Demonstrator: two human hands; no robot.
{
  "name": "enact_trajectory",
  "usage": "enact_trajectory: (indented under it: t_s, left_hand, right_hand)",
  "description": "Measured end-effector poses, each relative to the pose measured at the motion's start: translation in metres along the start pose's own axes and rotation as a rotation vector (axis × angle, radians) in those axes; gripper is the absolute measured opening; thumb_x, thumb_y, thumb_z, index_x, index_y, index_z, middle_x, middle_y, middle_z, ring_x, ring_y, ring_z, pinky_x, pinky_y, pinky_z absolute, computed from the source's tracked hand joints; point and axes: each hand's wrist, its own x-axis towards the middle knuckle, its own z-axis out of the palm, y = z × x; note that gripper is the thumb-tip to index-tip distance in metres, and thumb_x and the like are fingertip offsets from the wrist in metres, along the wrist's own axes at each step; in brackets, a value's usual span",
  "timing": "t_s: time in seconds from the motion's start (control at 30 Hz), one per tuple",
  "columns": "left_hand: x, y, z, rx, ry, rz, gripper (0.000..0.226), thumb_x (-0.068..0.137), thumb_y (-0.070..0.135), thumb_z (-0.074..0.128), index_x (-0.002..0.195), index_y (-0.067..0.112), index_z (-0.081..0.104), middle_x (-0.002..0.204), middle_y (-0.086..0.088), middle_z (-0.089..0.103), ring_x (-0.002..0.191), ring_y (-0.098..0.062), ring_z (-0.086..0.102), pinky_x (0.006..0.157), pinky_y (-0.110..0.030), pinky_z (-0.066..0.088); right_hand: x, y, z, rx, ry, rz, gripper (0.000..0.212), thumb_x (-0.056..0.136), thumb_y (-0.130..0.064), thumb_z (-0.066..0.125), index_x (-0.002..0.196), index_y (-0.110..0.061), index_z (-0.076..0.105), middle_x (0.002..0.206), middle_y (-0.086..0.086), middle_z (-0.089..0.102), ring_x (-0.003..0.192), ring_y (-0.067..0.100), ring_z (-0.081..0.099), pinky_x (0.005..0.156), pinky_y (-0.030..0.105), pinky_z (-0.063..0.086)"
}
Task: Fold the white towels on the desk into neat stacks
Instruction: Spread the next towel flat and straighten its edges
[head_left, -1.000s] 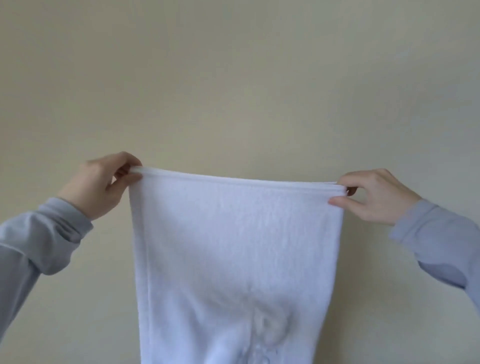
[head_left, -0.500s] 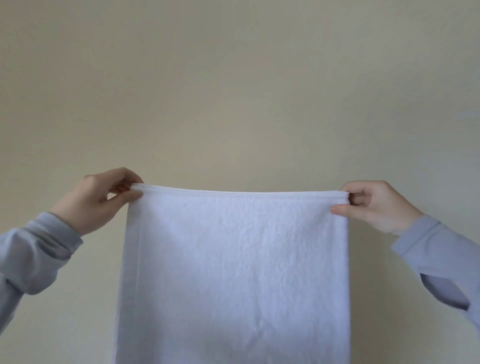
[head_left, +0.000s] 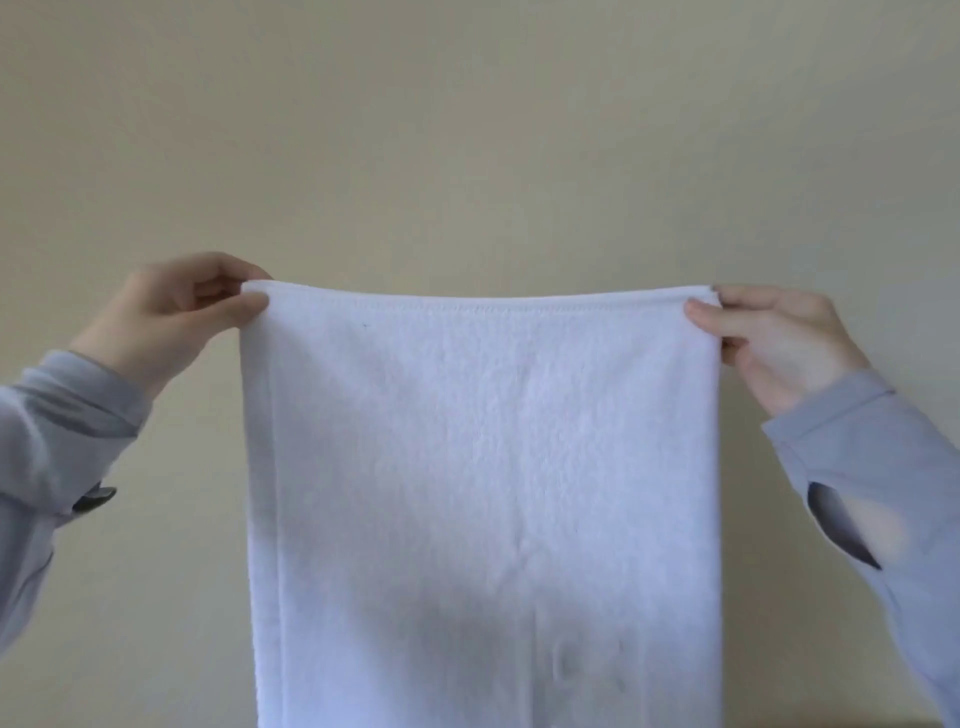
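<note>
Up in front of the pale wall (head_left: 467, 130), we hold the white towel (head_left: 483, 467) by its top corners: our left hand (head_left: 171, 322) pinches one, our right hand (head_left: 774, 343) the other. It hangs flat, its hem higher in view than a moment ago, its lower end out of view.

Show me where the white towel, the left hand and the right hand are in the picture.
white towel (head_left: 483, 441), head view, middle of the hanging cloth.
left hand (head_left: 171, 322), head view, middle of the hand.
right hand (head_left: 779, 348), head view, middle of the hand.
</note>
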Motion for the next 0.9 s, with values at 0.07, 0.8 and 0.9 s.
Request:
enact_trajectory:
  t_s: [0.07,0.8,0.9]
  left_hand:
    - [-0.008,-0.003,0.000,-0.121,0.102,0.037,0.024,0.090,0.004,0.054,0.088,0.025,0.066,0.084,0.015,0.068,0.084,0.000,0.061,0.080,-0.009,0.046]
    - [-0.034,-0.027,0.029,0.180,0.191,-0.088,0.027,0.089,0.018,0.057,0.078,0.042,0.063,0.078,0.020,0.064,0.071,0.006,0.057,0.067,-0.010,0.046]
    - [-0.039,-0.028,0.032,0.009,0.242,-0.180,0.023,0.091,0.014,0.056,0.082,0.033,0.065,0.084,0.011,0.061,0.074,-0.006,0.055,0.066,-0.019,0.046]
  right_hand:
    - [-0.006,0.006,0.005,0.004,0.092,-0.199,0.009,0.074,-0.005,0.073,0.074,-0.014,0.070,0.065,-0.006,0.071,0.062,0.006,0.064,0.060,0.017,0.052]
    - [-0.008,0.041,0.009,-0.226,0.056,-0.088,0.014,0.072,-0.006,0.076,0.074,-0.018,0.069,0.075,-0.002,0.069,0.068,0.007,0.063,0.065,0.017,0.050]
    - [-0.012,0.042,0.013,-0.241,0.035,-0.101,0.018,0.073,-0.005,0.075,0.071,-0.021,0.066,0.057,-0.016,0.064,0.056,-0.004,0.057,0.056,0.009,0.044]
